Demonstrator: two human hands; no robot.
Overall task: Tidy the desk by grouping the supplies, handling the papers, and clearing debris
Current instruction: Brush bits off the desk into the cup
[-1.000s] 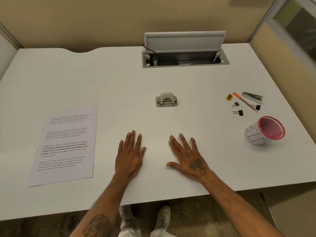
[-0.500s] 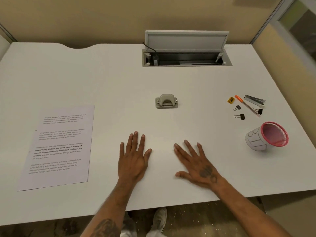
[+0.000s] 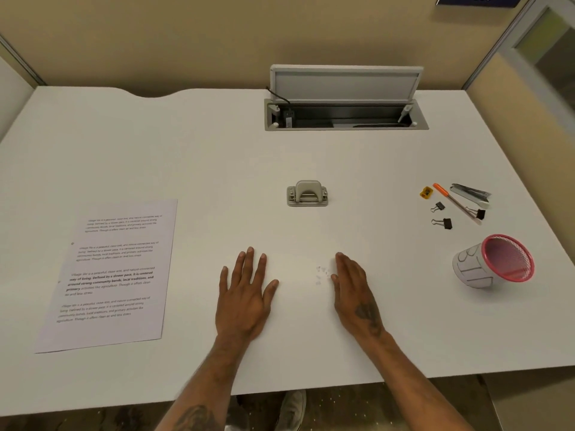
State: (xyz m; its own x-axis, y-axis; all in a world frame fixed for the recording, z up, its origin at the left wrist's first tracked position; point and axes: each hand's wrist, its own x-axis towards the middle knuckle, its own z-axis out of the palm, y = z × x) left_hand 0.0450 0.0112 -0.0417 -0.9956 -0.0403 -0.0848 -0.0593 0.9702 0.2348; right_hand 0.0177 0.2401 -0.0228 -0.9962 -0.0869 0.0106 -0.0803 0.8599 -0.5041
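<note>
My left hand (image 3: 245,293) lies flat on the white desk (image 3: 186,157), fingers apart, holding nothing. My right hand (image 3: 354,293) stands on its edge, fingers together, empty. Small white paper bits (image 3: 321,273) lie just left of it. A printed sheet (image 3: 112,272) rests at the left. A grey hole punch (image 3: 307,194) sits in the middle. At the right lie a yellow sharpener (image 3: 426,192), an orange pen (image 3: 455,203), a stapler (image 3: 470,192) and three black binder clips (image 3: 443,223). A pink mesh cup (image 3: 494,261) lies tipped on its side.
An open cable tray (image 3: 345,118) with its grey lid raised is set into the desk's far side. Beige partition walls stand behind and to the right. The desk's front edge runs just below my wrists, with shoes and floor beneath.
My right hand has turned from flat onto its edge and drawn its fingers together, uncovering small paper bits beside it. The left hand stays flat.
</note>
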